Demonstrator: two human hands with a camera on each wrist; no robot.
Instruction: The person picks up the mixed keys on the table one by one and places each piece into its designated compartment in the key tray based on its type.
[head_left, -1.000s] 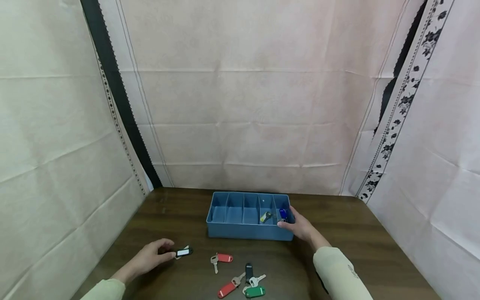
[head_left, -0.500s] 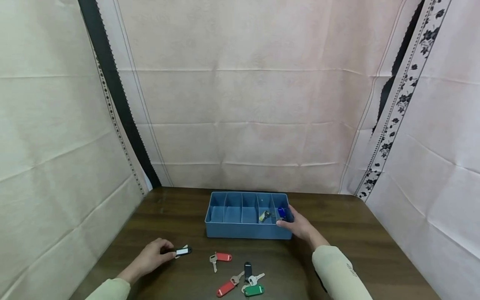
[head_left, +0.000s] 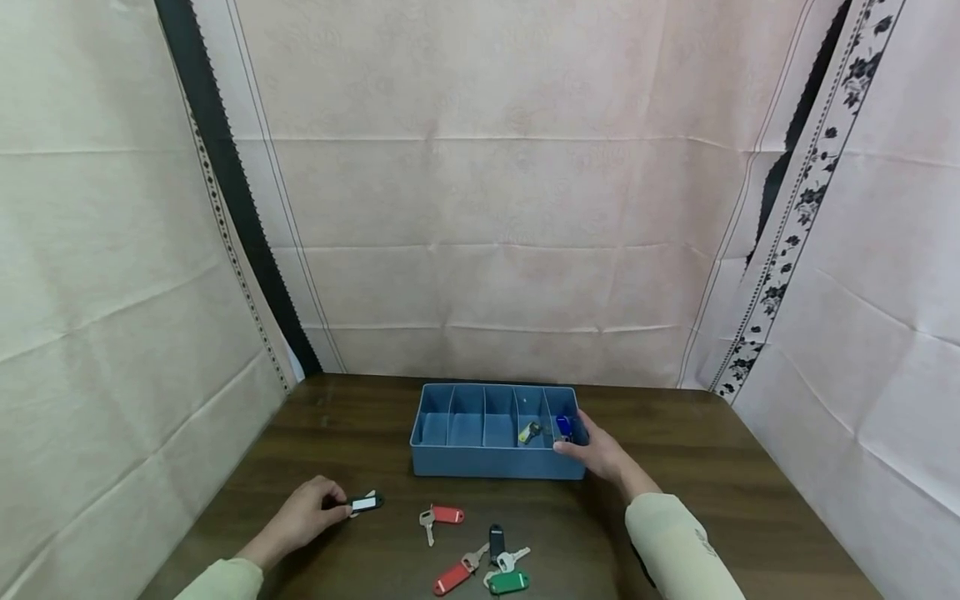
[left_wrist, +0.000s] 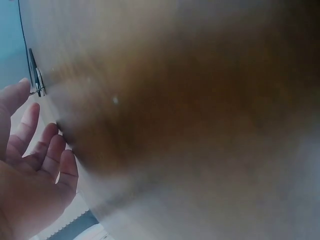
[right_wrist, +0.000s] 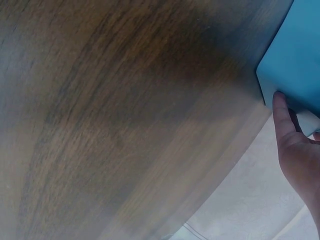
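Observation:
My left hand rests low over the table at left, fingers loosely bent. Thumb and forefinger tips are at the near end of a black key tag with a white label and a key. In the left wrist view, a gap shows between thumb and forefinger, and the tag is at their tips. My right hand grips the right end of a blue compartment box, thumb on the front corner. The right wrist view shows the thumb against the box wall; the other fingers are mostly hidden.
A yellowish-tagged key and a blue-tagged key lie in the box's two right compartments. On the table are a red-tagged key, another red tag, a black tag and a green tag. Cloth hangs behind and at both sides.
The left forefinger has come down slightly toward the black key tag, which lies in the same place. My right hand has stayed on the box. The view shifted slightly.

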